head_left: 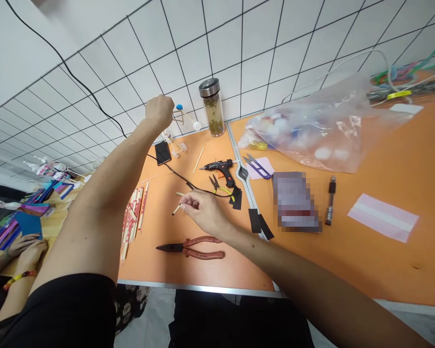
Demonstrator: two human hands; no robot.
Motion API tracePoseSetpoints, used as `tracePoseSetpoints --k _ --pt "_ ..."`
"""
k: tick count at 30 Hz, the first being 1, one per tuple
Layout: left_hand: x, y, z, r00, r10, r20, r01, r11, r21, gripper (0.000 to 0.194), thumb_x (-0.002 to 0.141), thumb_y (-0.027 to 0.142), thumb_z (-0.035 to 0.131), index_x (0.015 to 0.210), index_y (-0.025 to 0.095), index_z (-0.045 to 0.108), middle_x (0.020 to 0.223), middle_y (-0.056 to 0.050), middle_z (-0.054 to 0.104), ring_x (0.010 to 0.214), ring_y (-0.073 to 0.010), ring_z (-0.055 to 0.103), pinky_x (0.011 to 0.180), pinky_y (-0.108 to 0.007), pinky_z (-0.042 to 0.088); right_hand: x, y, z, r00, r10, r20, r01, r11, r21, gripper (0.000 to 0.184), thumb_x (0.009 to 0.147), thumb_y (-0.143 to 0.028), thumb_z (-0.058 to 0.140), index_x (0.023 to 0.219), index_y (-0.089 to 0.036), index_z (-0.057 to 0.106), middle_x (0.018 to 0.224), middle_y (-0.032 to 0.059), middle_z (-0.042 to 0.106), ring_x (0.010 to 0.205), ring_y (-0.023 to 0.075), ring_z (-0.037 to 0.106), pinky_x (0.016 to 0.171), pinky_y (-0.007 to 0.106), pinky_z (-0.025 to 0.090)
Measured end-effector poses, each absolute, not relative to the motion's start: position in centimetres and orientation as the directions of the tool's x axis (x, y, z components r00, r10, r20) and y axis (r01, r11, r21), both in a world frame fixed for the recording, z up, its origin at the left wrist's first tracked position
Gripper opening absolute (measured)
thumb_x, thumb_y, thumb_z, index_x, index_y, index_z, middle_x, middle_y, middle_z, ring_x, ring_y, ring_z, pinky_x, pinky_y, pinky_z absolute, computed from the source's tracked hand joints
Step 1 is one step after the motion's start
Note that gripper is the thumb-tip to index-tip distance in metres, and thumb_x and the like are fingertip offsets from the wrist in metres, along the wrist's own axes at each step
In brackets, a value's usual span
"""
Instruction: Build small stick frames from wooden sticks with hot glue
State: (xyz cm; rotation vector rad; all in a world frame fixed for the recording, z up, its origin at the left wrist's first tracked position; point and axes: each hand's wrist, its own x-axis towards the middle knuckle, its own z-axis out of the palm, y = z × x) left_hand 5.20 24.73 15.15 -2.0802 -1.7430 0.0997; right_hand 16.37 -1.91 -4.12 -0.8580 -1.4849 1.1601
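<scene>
My left hand [160, 111] reaches toward the tiled wall, its fingers curled shut; what is in them is hidden behind the hand. Right beside it are thin wooden sticks with a blue ball [179, 107] and a white ball [196, 126]; whether the hand grips them I cannot tell. Between thumb and fingers, my right hand [205, 210] pinches a short wooden stick [176, 209] with a dark tip. Orange-handled pliers [188, 248] lie below that hand. A black glue gun [221, 170] and small yellow-handled pliers [217, 185] lie just beyond it.
Red-and-white packs of sticks [134, 217] lie on the left. A phone [163, 153] and glass bottle [213, 107] are at the back. Rightward are purple snips [258, 166], a plastic bag [311, 135] and a blurred-out box [296, 200]. Another person's hands [27, 249] rest far left.
</scene>
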Motion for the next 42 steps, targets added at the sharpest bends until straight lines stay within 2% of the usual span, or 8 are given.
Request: tracePoseSetpoints --k 5,12,14,20,27,35,42 --pt "5.6 25.1 15.7 0.214 0.945 0.247 0.942 -0.133 -0.309 0.035 0.103 0.026 0.056 0.124 0.013 0.081 0.121 -0.02 0.078 0.11 -0.0318 0.065 0.095 -0.053 0.052 16.5 -2.0 -3.6 -0.219 0.933 0.286 -0.057 0.28 -0.958 0.011 0.093 -0.014 0.073 0.086 -0.022 0.074 0.083 -0.0023 0.072 0.074 0.0131 0.059 0.071 0.028 0.044" --pt "6.2 25.4 16.9 0.197 0.949 0.248 0.95 -0.122 -0.286 0.039 0.105 0.025 0.049 0.123 0.013 0.081 0.121 -0.015 0.078 0.112 -0.0239 0.059 0.098 -0.052 0.046 16.7 -2.1 -3.4 -0.22 0.931 0.292 -0.042 0.29 -0.956 0.014 0.093 -0.013 0.072 0.083 -0.023 0.074 0.082 -0.0025 0.072 0.074 0.0135 0.06 0.072 0.029 0.044" --pt "6.2 25.9 16.8 0.193 0.945 0.264 0.952 -0.116 -0.282 0.039 0.104 0.026 0.05 0.122 0.013 0.081 0.119 -0.015 0.078 0.111 -0.0249 0.06 0.097 -0.052 0.047 16.6 -2.1 -3.6 -0.221 0.927 0.304 -0.035 0.304 -0.952 0.014 0.094 -0.013 0.072 0.084 -0.023 0.074 0.083 -0.0025 0.074 0.075 0.0134 0.061 0.072 0.029 0.043" --pt "5.9 27.3 15.6 0.215 0.931 0.294 0.938 -0.113 -0.327 0.039 0.092 0.015 0.056 0.121 0.012 0.082 0.118 -0.019 0.077 0.11 -0.035 0.07 0.093 -0.052 0.054 16.7 -2.0 -3.6 -0.226 0.927 0.299 -0.017 0.303 -0.953 0.015 0.095 -0.012 0.07 0.085 -0.023 0.074 0.084 -0.002 0.075 0.078 0.0141 0.064 0.073 0.029 0.044" --pt "5.1 29.4 13.5 0.182 0.945 0.273 0.956 -0.106 -0.273 0.04 0.093 0.02 0.053 0.121 0.012 0.08 0.114 -0.017 0.071 0.117 -0.036 0.068 0.098 -0.05 0.052 16.8 -2.3 -3.1 -0.226 0.936 0.269 -0.018 0.272 -0.962 0.015 0.094 -0.012 0.072 0.084 -0.023 0.072 0.082 -0.0023 0.072 0.078 0.015 0.065 0.073 0.029 0.045" --pt "5.3 30.3 10.8 0.188 0.951 0.244 0.965 -0.132 -0.227 0.046 0.093 0.011 0.05 0.128 0.015 0.078 0.126 -0.017 0.071 0.125 -0.0393 0.066 0.106 -0.053 0.049 16.8 -2.4 -3.1 -0.223 0.937 0.269 -0.031 0.269 -0.963 0.016 0.094 -0.012 0.075 0.084 -0.023 0.074 0.081 -0.0034 0.069 0.076 0.0137 0.063 0.073 0.029 0.045" --pt "5.1 30.7 9.0 0.192 0.96 0.205 0.961 -0.142 -0.236 0.049 0.091 0.006 0.047 0.128 0.012 0.078 0.128 -0.019 0.072 0.126 -0.0402 0.067 0.105 -0.053 0.049 16.7 -2.4 -3.1 -0.223 0.94 0.259 -0.039 0.258 -0.966 0.016 0.093 -0.01 0.075 0.084 -0.023 0.075 0.079 -0.0043 0.068 0.074 0.0124 0.061 0.071 0.028 0.043"
